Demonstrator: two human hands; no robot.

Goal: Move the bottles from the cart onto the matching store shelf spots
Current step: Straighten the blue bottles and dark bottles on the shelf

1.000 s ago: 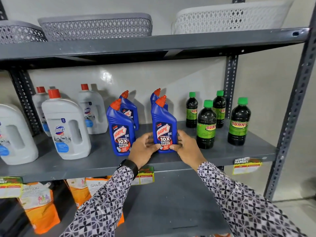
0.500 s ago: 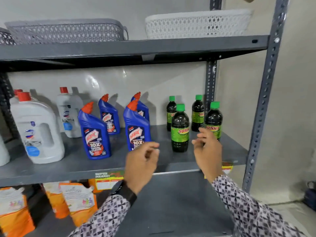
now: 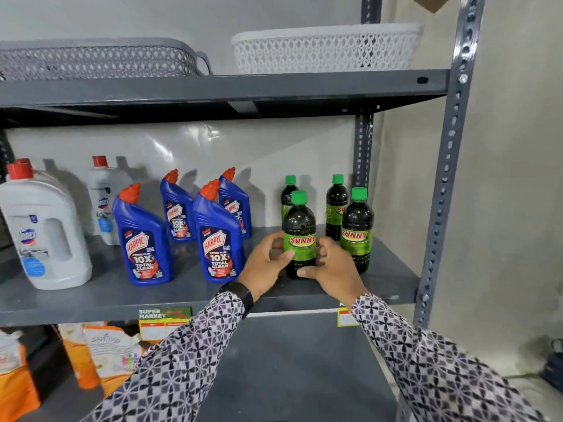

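Note:
A dark Sunny bottle (image 3: pixel 299 226) with a green cap and green label stands upright near the front of the grey middle shelf (image 3: pixel 195 292). My left hand (image 3: pixel 265 264) cups its left side and my right hand (image 3: pixel 332 266) cups its right side, fingers touching the label and base. Three more Sunny bottles stand behind and to the right, the nearest one (image 3: pixel 357 231) just beyond my right hand. Several blue Harpic bottles with red caps stand to the left, the closest (image 3: pixel 217 239) beside my left hand. No cart is in view.
White Domex jugs (image 3: pixel 42 236) fill the shelf's left end. Grey (image 3: pixel 97 60) and white (image 3: pixel 323 50) baskets sit on the top shelf. Orange pouches (image 3: pixel 103 351) lie on the lower shelf. A perforated steel upright (image 3: pixel 447 166) bounds the right side, with price tags (image 3: pixel 163 324) on the shelf edge.
Both hands left the front Harpic bottle, moved right and closed around the front Sunny bottle. The view swung right with them.

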